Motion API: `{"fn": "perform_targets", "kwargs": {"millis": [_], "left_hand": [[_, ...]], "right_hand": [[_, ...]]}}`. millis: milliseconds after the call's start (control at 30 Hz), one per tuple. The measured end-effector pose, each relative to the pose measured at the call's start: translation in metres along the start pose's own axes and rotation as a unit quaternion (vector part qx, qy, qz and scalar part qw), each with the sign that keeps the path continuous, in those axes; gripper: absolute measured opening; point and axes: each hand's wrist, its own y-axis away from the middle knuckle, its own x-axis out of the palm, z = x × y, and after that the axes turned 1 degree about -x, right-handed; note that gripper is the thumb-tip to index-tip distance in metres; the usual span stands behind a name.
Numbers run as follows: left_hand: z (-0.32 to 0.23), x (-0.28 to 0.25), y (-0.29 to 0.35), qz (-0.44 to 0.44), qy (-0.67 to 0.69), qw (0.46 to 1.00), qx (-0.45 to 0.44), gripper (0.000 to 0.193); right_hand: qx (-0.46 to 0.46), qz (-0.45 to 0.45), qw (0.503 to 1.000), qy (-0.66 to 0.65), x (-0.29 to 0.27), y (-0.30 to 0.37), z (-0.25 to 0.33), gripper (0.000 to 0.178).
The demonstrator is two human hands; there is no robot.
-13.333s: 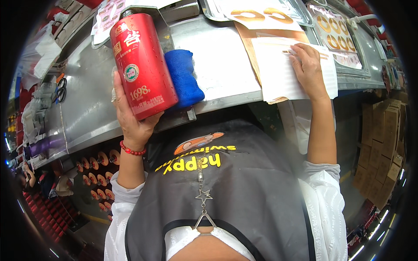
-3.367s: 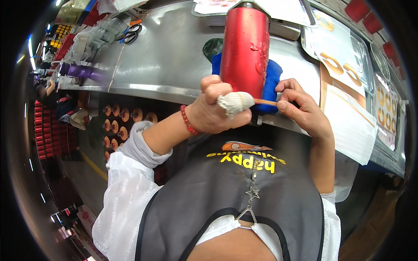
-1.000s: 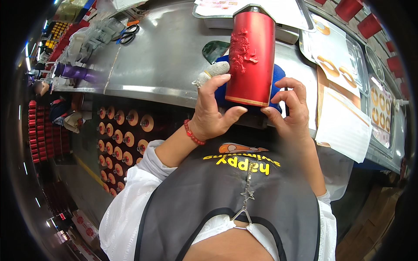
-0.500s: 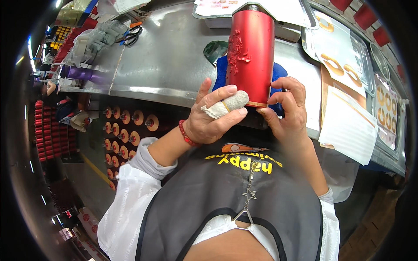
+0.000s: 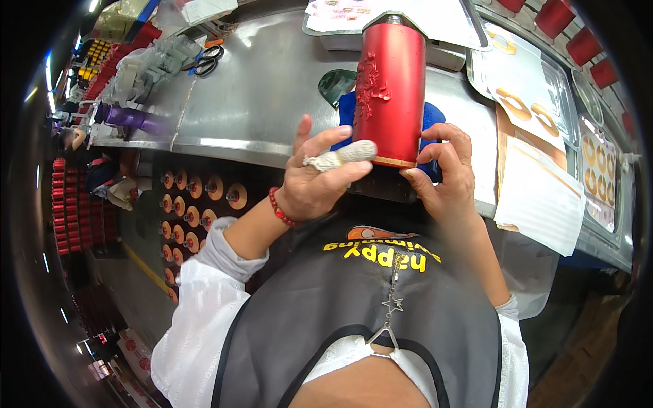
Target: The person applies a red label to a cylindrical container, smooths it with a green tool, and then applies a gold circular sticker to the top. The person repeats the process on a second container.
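A red cylindrical bottle (image 5: 396,102) with a raised ornament on its left side lies on a blue cloth pad (image 5: 347,112), its gold-rimmed end toward me. The thumb and bent fingers of my right hand (image 5: 445,166) grip the right edge of that rimmed end. My left hand (image 5: 316,170) is open just left of the same end, fingers stretched out. One of its fingers wears a white cloth finger cover (image 5: 343,156) tied with a thin band. Whether its tip touches the bottle, I cannot tell. A dark green piece (image 5: 337,85) lies beside the pad.
Behind the bottle is a tray (image 5: 326,26) with printed sheets. Scissors (image 5: 206,61) and a purple bottle (image 5: 126,117) lie to the left on the metal table (image 5: 252,102). White papers (image 5: 541,187) and gold ring labels (image 5: 598,170) are at right. Several corked red pieces (image 5: 204,197) stand below left.
My left hand has drawn back slightly to the left from the rimmed end, its fingers straighter. My right hand keeps its grip, and the bottle has barely shifted.
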Motion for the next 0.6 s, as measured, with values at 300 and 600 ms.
{"fn": "perform_targets", "kwargs": {"millis": [300, 600], "left_hand": [[0.001, 0.006, -0.033, 0.048, 0.034, 0.986, 0.154, 0.027], [-0.013, 0.030, -0.028, -0.005, 0.038, 0.994, -0.104, 0.073]], "right_hand": [[0.146, -0.114, 0.953, -0.241, -0.010, 0.005, 0.015, 0.040], [0.238, -0.066, 0.943, -0.222, 0.003, -0.015, 0.041, 0.020]]}}
